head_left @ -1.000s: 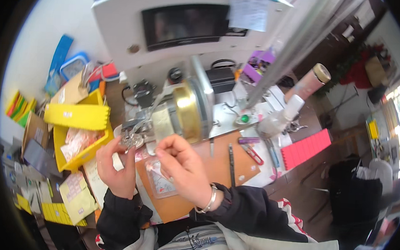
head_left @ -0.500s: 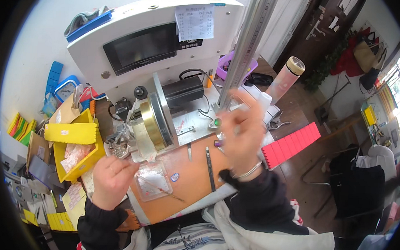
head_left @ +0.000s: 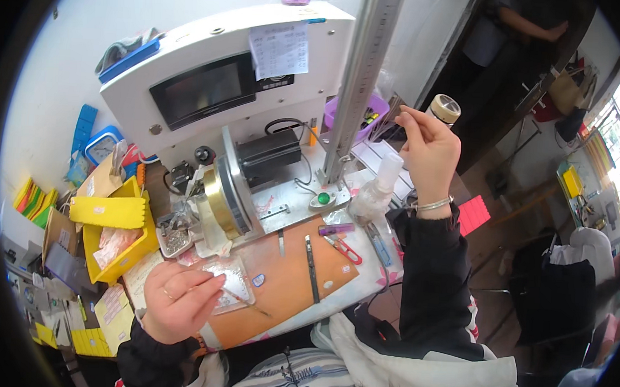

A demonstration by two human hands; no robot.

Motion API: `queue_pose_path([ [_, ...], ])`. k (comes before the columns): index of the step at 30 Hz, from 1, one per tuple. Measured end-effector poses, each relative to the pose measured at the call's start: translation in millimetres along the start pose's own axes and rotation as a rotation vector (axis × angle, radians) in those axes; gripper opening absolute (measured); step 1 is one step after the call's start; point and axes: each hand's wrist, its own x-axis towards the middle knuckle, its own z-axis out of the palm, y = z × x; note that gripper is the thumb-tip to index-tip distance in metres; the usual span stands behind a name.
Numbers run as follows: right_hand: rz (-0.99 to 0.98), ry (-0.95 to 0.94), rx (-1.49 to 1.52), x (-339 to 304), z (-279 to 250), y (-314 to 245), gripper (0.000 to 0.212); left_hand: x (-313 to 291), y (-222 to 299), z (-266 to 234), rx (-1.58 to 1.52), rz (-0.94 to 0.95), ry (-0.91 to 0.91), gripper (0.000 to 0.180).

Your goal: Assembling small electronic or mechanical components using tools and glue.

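Moved up and to the right since half a second ago, the right hand (head_left: 431,154) hangs near a round gold-rimmed bottle lid (head_left: 445,108), fingers narrowed to a pinch; whether they hold anything fine I cannot tell. The clear square plastic tray (head_left: 238,268) lies on the flat orange-brown sheet (head_left: 292,270), partly hidden by the left hand (head_left: 180,299), whose fingers curl nearly together, any hold unclear; it is well apart from the right fingers

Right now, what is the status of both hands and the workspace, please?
Left hand near clear tray, curled. Right hand raised, pinched; anything held unclear. Clear bottle left of it, possibly in the way.
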Motion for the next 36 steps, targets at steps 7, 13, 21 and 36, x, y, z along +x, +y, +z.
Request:
queue_pose_path([
  [7,-0.086,0.076,0.000,-16,-29,-21,0.016,12,8,10,-0.096,-0.099,0.031,0.028],
  [13,-0.285,-0.063,-0.218,-53,-29,-38,0.017,25,12,15,-0.173,-0.108,0.079,0.030],
  [21,0.393,-0.449,0.559,-96,-5,-72,0.016,46,16,24,-0.505,-0.336,0.097,0.027],
  [36,0.357,-0.510,0.457,-121,29,-84,0.013,57,35,41,-1.314,-0.744,-0.164,0.024],
])
